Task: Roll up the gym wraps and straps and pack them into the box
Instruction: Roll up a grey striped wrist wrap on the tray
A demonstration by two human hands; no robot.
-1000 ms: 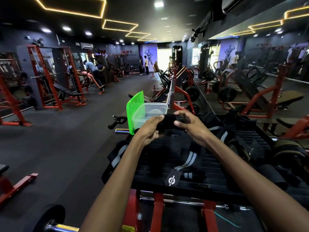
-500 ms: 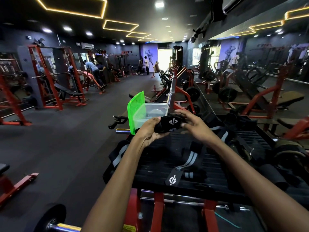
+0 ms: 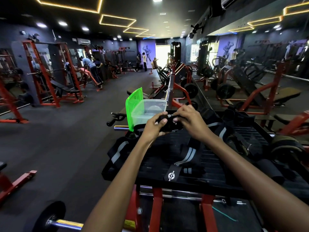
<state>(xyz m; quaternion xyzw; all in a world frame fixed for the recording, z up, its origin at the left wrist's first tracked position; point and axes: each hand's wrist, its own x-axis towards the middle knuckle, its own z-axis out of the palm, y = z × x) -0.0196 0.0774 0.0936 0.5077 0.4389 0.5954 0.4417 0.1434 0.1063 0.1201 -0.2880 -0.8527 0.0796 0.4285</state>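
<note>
Both hands curl round a black wrap (image 3: 168, 123), left hand (image 3: 154, 126) cupping it, right hand (image 3: 189, 121) pinching its end to tighten the roll. The box (image 3: 150, 108) sits just beyond, lid (image 3: 134, 106) propped up, ready to take it.

Box (image 3: 149, 111) on the platform (image 3: 192, 166) (far-left corner), loose wraps (image 3: 187, 154) nearer.
</note>
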